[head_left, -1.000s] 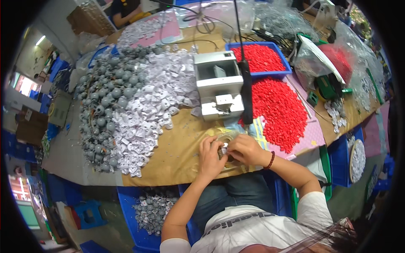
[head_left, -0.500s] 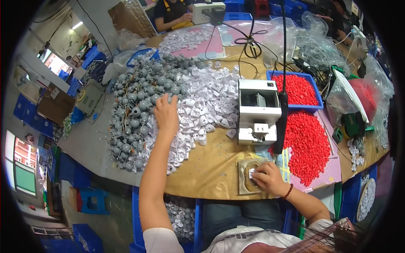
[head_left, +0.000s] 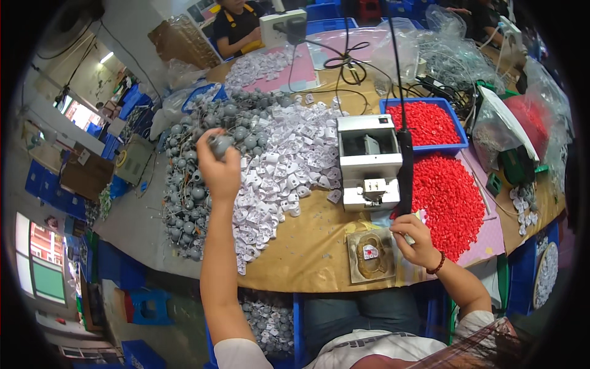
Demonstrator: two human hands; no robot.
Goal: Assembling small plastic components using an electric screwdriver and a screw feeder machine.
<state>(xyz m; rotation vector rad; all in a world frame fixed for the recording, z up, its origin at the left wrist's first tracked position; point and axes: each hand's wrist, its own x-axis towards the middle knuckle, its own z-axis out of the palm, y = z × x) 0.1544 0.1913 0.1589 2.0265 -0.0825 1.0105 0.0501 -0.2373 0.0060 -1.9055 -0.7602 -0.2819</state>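
1. Grasping a round grey ball-shaped part (head_left: 220,145): left hand (head_left: 218,175), fingers and thumb curled around it, well left of the white boxy metal machine (head_left: 370,163).
2. Right hand (head_left: 415,241) just off the machine's near right corner. Fingers bent, tips drawn in; cannot tell if anything small is pinched. Dark red beaded bracelet (head_left: 437,263) on that wrist.
3. Square flat fixture (head_left: 354,273) with a brownish ring-shaped recess lies on the near side of the machine, just left of the right hand. Small white part with a red spot (head_left: 370,252) sits inside the ring, no finger on it.
4. Heap of white plastic pieces (head_left: 301,147) directly left of the machine; pile of grey round parts with wires (head_left: 184,190) farther left, under and around the left hand.
5. Pile of small red pieces (head_left: 452,209) right of the machine. Blue plastic tray (head_left: 439,149), also filled with red ones, at the machine's far right.
6. Person in a dark top (head_left: 236,27) beyond the machine, off to its left.
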